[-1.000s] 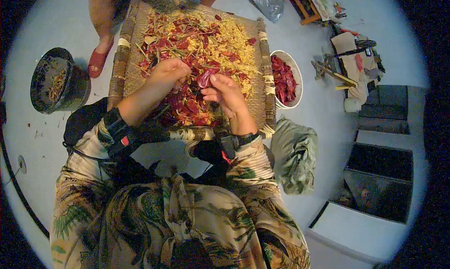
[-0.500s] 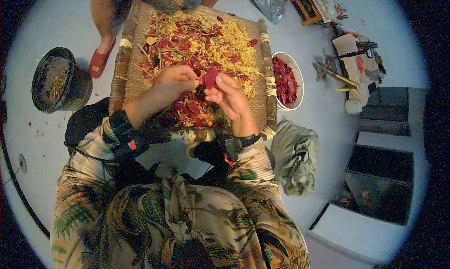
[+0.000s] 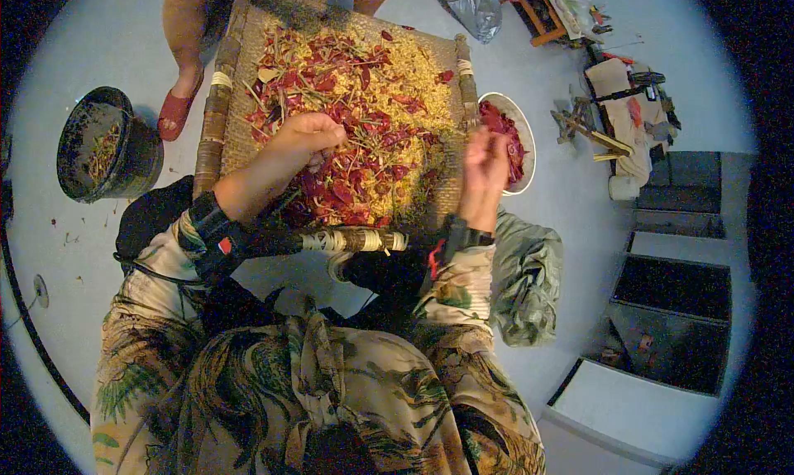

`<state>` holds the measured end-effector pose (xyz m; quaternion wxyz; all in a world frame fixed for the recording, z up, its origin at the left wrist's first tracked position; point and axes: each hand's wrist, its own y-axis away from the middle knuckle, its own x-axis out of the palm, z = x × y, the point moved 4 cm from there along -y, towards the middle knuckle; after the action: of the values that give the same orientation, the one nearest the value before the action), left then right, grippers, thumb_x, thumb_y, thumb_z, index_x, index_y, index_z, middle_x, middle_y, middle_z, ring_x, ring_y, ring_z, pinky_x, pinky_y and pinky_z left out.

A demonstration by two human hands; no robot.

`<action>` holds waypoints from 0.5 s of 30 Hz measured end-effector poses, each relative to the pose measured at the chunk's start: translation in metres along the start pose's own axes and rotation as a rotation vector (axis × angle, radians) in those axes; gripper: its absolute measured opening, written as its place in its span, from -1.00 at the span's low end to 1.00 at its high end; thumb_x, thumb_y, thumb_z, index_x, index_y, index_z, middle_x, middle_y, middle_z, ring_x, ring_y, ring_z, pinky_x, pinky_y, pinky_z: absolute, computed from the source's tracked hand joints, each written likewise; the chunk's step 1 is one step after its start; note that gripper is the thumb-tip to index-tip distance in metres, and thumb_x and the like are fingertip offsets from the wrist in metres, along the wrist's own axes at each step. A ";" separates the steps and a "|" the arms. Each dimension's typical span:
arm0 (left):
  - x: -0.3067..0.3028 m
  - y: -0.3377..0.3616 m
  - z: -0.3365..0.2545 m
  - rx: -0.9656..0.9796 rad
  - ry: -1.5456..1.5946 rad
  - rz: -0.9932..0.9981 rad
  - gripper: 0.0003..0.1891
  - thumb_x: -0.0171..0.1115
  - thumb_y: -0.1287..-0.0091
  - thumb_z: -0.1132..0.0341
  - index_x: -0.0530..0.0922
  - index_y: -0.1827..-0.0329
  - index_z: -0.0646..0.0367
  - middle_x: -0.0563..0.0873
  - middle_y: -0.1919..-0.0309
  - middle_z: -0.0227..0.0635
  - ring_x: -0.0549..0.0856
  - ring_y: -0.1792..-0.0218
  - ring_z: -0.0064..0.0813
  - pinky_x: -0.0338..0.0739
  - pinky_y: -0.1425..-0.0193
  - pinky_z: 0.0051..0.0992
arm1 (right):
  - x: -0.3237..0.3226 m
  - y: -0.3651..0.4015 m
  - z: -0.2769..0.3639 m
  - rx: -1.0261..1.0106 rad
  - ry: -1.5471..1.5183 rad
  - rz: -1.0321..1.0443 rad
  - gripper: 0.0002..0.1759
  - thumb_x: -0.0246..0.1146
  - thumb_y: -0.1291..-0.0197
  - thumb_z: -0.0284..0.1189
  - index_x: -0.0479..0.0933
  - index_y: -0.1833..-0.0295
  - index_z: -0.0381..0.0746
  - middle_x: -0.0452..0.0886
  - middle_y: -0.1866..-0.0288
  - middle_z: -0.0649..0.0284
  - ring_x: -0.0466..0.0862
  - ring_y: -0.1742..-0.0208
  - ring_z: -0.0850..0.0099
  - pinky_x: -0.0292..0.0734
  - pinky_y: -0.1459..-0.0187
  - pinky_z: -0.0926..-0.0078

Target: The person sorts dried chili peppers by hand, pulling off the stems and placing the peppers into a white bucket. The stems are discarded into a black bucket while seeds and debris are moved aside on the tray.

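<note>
So the woven tray (image 3: 236, 136) sat right in front of the person, covered in a messy mix of red pods (image 3: 343, 194) and yellow seeds (image 3: 418, 57), with thin stalks scattered through it. The left hand (image 3: 303, 137) was up over the middle of the tray, fingers curled in and closed toward the thumb, and I couldn't tell if anything tiny was pinched in there. The right hand (image 3: 485, 169) was over the tray's right rim, next to the white bucket (image 3: 532, 148), which had more red pods in it. That hand was pretty blurry, so no idea whether its fingers were open or gripping something. A black bucket (image 3: 136, 165) with some dry bits inside stood left of the tray, and a crumpled greenish sack (image 3: 529, 285) lay off its near right corner. Across the tray's far side was another person (image 3: 184, 28), in a red sandal (image 3: 175, 115), hands partly visible at the tray's far edge.
</note>
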<state>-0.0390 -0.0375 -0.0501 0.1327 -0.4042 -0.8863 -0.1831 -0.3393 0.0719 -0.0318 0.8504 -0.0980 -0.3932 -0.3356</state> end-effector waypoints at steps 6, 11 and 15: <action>-0.013 -0.003 0.001 0.061 -0.014 -0.088 -0.85 0.12 -0.32 0.23 0.48 0.35 0.09 0.52 0.50 -0.51 0.46 0.57 -0.70 0.34 0.54 -0.65 | -0.048 -0.031 -0.004 0.137 0.048 -0.080 -0.77 0.11 -0.27 -0.46 0.46 0.04 -0.38 0.60 0.16 0.08 0.64 0.19 0.33 0.62 0.17 0.45; -0.005 0.010 -0.019 0.008 0.312 -0.146 -0.84 0.08 -0.32 0.25 0.45 0.23 0.16 0.56 0.37 -0.36 0.59 0.45 -0.57 0.62 0.35 -0.49 | 0.037 0.029 -0.088 0.188 1.110 0.368 -0.77 0.20 -0.21 -0.39 0.55 0.12 -0.34 0.65 0.24 0.22 0.62 0.34 0.51 0.54 0.27 0.57; -0.014 0.004 -0.017 0.029 0.329 -0.210 -0.84 0.07 -0.31 0.27 0.45 0.22 0.18 0.53 0.43 -0.38 0.54 0.52 -0.59 0.64 0.33 -0.46 | 0.058 0.062 -0.128 -0.256 1.729 0.716 -0.78 0.25 -0.11 -0.38 0.57 0.19 -0.30 0.62 0.27 0.03 0.62 0.23 0.15 0.51 0.18 0.34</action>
<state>-0.0254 -0.0517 -0.0395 0.2618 -0.2724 -0.8924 -0.2467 -0.1955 0.0348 -0.0688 0.8823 -0.0226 0.4673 -0.0515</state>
